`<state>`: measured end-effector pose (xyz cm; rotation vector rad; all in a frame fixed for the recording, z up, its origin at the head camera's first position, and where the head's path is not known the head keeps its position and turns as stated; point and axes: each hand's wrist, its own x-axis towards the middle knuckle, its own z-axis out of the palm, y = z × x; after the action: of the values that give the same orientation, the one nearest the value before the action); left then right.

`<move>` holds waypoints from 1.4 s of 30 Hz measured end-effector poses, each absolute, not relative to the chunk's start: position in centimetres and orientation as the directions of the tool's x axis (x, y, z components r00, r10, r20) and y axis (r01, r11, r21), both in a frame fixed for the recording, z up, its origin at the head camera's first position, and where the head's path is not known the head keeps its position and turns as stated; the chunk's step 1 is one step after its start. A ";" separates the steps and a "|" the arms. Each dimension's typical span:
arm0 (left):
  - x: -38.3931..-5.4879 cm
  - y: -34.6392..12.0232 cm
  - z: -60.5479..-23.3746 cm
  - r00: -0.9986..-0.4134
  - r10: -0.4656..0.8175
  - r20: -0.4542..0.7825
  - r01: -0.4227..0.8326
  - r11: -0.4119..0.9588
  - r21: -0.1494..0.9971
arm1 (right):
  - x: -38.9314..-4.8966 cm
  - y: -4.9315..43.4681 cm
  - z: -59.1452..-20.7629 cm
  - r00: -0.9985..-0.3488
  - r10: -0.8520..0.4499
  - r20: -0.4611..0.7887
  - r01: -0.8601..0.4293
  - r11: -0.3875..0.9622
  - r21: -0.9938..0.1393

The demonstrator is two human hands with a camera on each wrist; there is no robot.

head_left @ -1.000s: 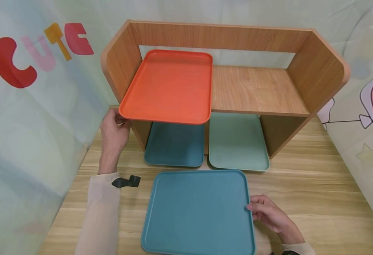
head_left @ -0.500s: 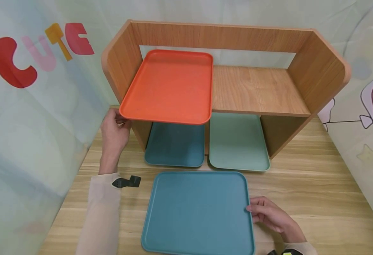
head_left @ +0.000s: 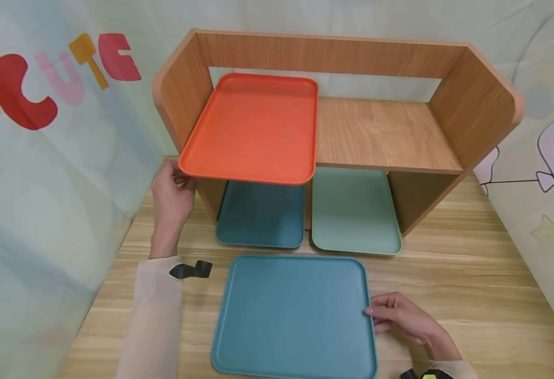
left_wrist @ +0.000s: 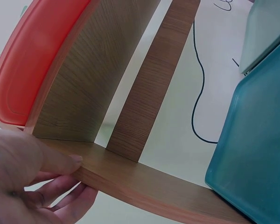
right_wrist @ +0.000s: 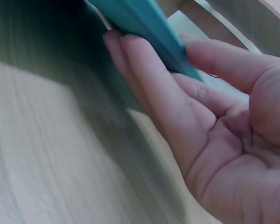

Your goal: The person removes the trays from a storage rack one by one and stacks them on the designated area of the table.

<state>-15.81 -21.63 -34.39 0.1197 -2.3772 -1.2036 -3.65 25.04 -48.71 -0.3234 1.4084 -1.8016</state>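
Fingers (right_wrist: 151, 79) are supporting the front blue tray (head_left: 295, 316) from below while the thumb (right_wrist: 228, 60) is pressing its rim: my right hand (head_left: 406, 318) is pinching the tray at its right edge, over the wooden tabletop (head_left: 471, 295), in front of the shelf (head_left: 475, 100). My left hand (head_left: 172, 202) is gripping the front edge of the left side panel (left_wrist: 126, 177), thumb inside, fingers curling outside.

From my distant post I am counting two hands, one shelf and four trays: two blue, one red-orange, one pale green. Three are resting on or in the shelf: the red-orange tray (head_left: 258, 129) is occupying the upper board's left half, the rear blue tray (head_left: 261, 213) is lying in the lower left compartment, and the pale green tray (head_left: 356, 210) is lying in the lower right.

The front blue tray is showing a plain, matte, teal-blue face, rectangular, with rounded corners and a low raised rim. Whether its left end is touching the tabletop, I cannot tell. Four coloured letters (head_left: 4, 79) are spelling "CUTE" alongside.
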 end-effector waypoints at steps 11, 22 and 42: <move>-15.9 -21.5 -34.3 -0.879 -0.275 0.389 0.147 0.619 0.771 | -3.6 24.4 -47.9 -0.711 -0.565 -0.418 0.342 0.241 -0.908; -15.9 -21.5 -34.0 -0.880 -0.288 0.378 0.130 0.619 0.775 | -3.8 24.2 -47.8 -0.730 -0.517 -0.448 0.336 0.299 -0.893; -15.8 -21.4 -34.4 -0.884 -0.289 0.368 0.128 0.607 0.784 | -3.8 23.6 -47.5 -0.737 -0.461 -0.494 0.341 0.377 -0.861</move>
<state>-15.82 -21.44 -34.36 0.1279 -2.3706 -1.2080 -3.81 23.63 -47.49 -0.1029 1.9271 -1.4346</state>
